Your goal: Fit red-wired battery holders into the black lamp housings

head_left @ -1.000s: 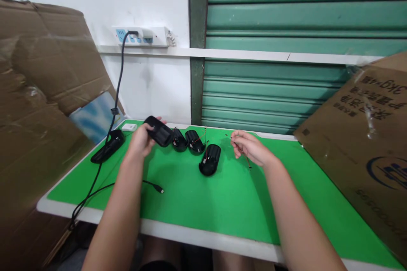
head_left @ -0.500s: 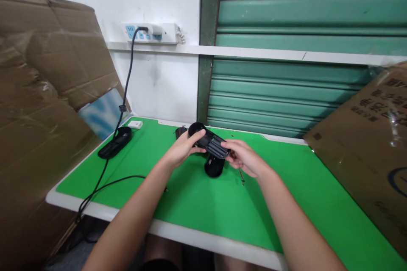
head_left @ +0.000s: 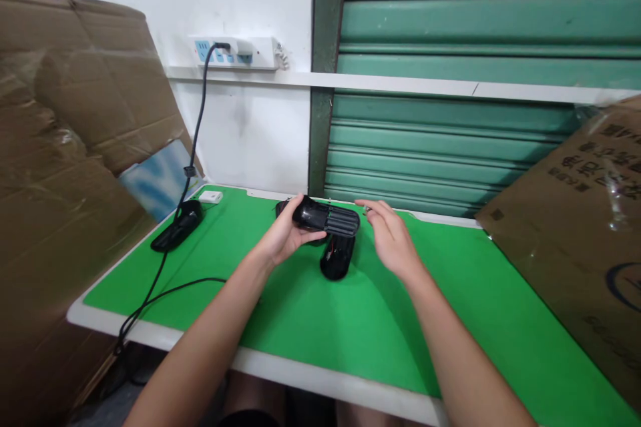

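Note:
My left hand (head_left: 288,232) is closed around one end of an elongated black plastic housing (head_left: 343,221). The housing is glossy near my thumb, and lengthwise ribs run along its other end. To the right, apart from the housing, my right hand (head_left: 388,230) has its index finger stretched out. A small pale, shiny piece (head_left: 367,210) shows at its fingers, too small to name. Below the held housing lies a second glossy black housing (head_left: 336,259) with a bit of red in it. Another dark part is mostly hidden behind my left hand.
A black device (head_left: 177,225) lies at the table's left, near a white adapter (head_left: 210,197). A black cable (head_left: 204,97) drops from the wall power strip (head_left: 233,53) across the green tabletop (head_left: 400,347). Cardboard (head_left: 65,147) stands left and a printed carton (head_left: 565,227) right.
My right hand has let go of the ribbed end and moved slightly right and up. The housing has turned in my left hand, now lying more level.

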The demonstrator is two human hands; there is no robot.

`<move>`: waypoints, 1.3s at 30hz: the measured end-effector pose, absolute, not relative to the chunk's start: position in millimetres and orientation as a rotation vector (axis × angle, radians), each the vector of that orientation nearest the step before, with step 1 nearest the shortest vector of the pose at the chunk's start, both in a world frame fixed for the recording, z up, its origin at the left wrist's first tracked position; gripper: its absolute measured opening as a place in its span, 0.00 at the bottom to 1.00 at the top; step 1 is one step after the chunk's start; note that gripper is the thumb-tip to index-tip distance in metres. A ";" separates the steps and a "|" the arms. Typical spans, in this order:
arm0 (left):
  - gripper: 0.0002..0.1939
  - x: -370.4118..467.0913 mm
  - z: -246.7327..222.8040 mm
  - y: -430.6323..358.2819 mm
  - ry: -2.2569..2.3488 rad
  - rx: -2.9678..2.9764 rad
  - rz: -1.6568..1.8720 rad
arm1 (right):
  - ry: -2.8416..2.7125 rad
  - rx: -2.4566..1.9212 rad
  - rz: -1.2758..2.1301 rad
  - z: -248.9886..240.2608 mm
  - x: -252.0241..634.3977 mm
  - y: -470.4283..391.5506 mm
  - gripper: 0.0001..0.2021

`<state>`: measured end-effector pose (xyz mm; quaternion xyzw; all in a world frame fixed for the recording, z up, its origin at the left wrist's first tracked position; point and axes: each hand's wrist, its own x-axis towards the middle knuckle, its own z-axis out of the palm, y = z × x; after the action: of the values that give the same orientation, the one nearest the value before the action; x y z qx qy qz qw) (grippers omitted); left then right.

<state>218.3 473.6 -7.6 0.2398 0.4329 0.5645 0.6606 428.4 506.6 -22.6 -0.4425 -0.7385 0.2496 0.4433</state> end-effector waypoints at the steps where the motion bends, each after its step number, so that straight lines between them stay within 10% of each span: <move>1: 0.15 218.7 -6.5 472.5 0.972 0.529 1.273 | -1.844 -1.065 0.581 -23.1 427.9 506.0 0.23; 39: 0.19 241.9 -14.7 459.0 0.781 0.581 0.961 | -2.076 -1.011 0.195 -29.1 412.2 493.7 0.07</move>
<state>241.9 459.0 -14.7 0.2686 0.3609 0.4438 0.7751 412.2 493.7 -29.1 -0.3999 -0.8208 0.0769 0.4006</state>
